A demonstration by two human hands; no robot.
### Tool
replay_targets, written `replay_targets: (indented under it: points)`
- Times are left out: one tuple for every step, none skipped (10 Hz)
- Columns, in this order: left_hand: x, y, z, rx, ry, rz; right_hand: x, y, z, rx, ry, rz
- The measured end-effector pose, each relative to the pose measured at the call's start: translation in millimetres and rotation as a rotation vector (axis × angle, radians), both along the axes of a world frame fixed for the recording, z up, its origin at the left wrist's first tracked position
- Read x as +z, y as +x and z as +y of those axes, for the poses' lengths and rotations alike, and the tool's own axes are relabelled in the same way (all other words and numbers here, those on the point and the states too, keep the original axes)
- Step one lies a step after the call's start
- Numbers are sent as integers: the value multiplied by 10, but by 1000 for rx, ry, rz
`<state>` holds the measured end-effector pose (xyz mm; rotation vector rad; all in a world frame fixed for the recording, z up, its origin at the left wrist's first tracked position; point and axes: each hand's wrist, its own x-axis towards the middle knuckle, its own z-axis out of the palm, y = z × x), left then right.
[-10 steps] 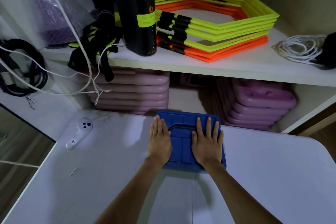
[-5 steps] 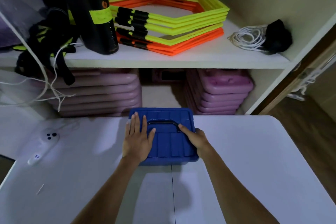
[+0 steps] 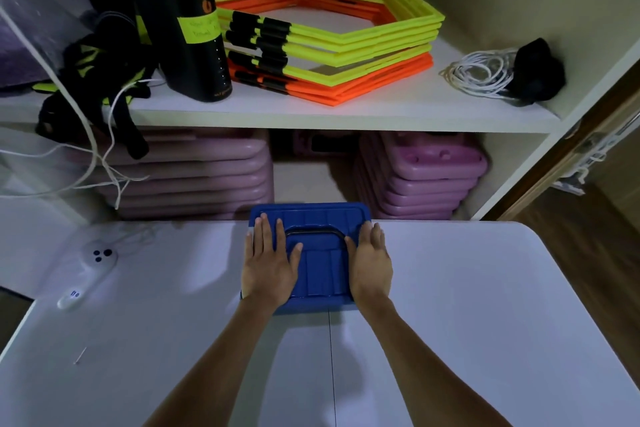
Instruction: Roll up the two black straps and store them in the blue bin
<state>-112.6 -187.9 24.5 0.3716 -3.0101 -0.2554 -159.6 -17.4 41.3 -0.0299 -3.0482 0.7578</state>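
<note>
- A blue bin [image 3: 320, 263] with its lid on sits at the far edge of a white bench [image 3: 485, 322], straight ahead of the person, its long axis running away from them.
- The left hand [image 3: 268, 265] lies flat, fingers spread, on the left part of the lid; the right hand [image 3: 370, 263] rests open along the lid's right edge. The hands are apart, one on each side of the lid's dark handle [image 3: 313, 230], and neither grips anything.
- Both hands are equally near the bin.
- No black straps lie on the bench; whether they are inside the bin cannot be told.
- A small white remote [image 3: 88, 272] lies well to the left on the bench.
- Beyond, a shelf [image 3: 346, 111] carries stacked yellow and orange hexagon frames [image 3: 332, 35], and a black tangle [image 3: 100, 80] hangs over its left edge.
</note>
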Motion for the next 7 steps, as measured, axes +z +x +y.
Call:
replay_targets:
  points:
    - [-6, -4, -3, -10, 0, -7, -8, 45, -19, 238, 174, 52]
    - [-1, -6, -3, -8, 25, -18, -50, 24, -49, 432, 266, 108]
    - [7, 5, 0, -10, 30, -19, -70, -10, -56, 488, 346, 64]
    - [28, 3, -2, -8, 38, -29, -89, -24, -50, 482, 357, 49]
    - [17, 16, -9, -13, 46, -54, -65, -14, -60, 488, 342, 6]
    - [73, -79, -101, -34, 155, -111, 67, -97, -84, 491, 305, -113]
    - [197, 41, -182, -47, 420, -67, 252, 6, -24, 432, -65, -269]
